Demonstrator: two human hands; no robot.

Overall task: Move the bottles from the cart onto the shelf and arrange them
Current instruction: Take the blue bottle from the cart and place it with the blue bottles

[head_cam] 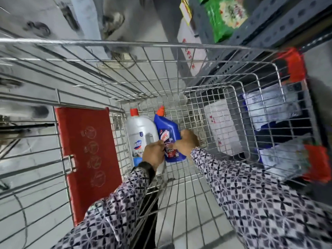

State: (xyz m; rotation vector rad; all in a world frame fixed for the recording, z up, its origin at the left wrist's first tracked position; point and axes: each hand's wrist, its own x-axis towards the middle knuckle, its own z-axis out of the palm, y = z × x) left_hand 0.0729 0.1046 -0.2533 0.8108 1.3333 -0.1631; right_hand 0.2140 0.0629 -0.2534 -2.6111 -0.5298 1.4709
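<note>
Two bottles lie side by side on the floor of the wire cart. One is a white bottle with a red cap, the other a blue bottle with an orange-red spout cap. My left hand is curled around the white bottle's lower part, by its handle. My right hand grips the blue bottle on its right side. Both sleeves carry a dark and white pattern. The shelf stands at the upper right, beyond the cart's rim.
A red plastic flap hangs on the cart's left wall. Green packets sit on the grey perforated shelf. White and blue packs lie on the low shelf beside the cart's right wall. The cart's corners have red bumpers.
</note>
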